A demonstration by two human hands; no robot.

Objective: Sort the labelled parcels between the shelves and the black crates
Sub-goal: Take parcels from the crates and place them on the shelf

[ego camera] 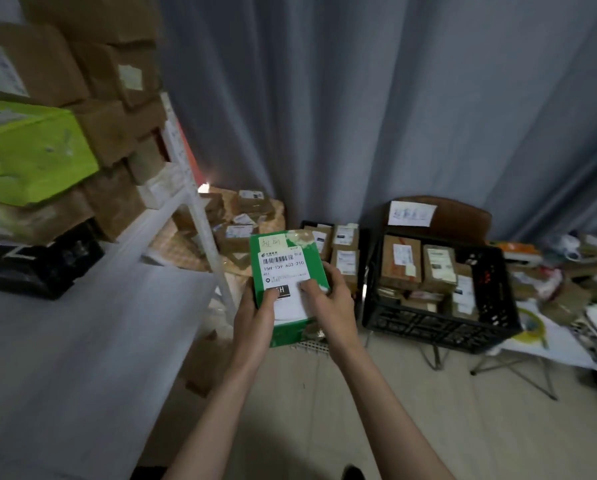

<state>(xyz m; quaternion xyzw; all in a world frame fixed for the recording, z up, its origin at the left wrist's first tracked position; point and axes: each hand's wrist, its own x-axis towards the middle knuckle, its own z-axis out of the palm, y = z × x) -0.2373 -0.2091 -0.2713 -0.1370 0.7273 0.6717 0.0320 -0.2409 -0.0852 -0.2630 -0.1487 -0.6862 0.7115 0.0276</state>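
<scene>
- I hold the green parcel (285,271) with both hands, out in front of me and above the floor, its label (285,275) facing up at me.
- My left hand (255,306) grips its lower left edge, thumb curled over onto the label.
- My right hand (328,299) clamps the lower right edge, fingers bent over the label's right side.
- The parcel's far end tilts away from me; a pale sticker (273,241) with handwriting sits at its top edge.
- To my left the white shelf (93,323) runs close beside my left forearm, with a broad bare stretch on its near part.
- Further back on that shelf sit a black box (37,261), a lime-green box (30,150) and stacked brown cartons (113,133), packed up to the shelf's front edge.
- The shelf's white post (209,244) stands just left of the parcel.
- Straight ahead, beyond the parcel, a black crate (316,225) holds labelled brown parcels; its near part is hidden by what I hold.
- To the right a second black crate (439,323), raised on thin metal legs, is packed with brown parcels nearly to its rim.
- Bare floor (376,393) lies under my arms and in front of that crate.
- Far right, a low surface (567,344) is littered with packets and papers.
- A grey curtain (376,98) closes off the back.
</scene>
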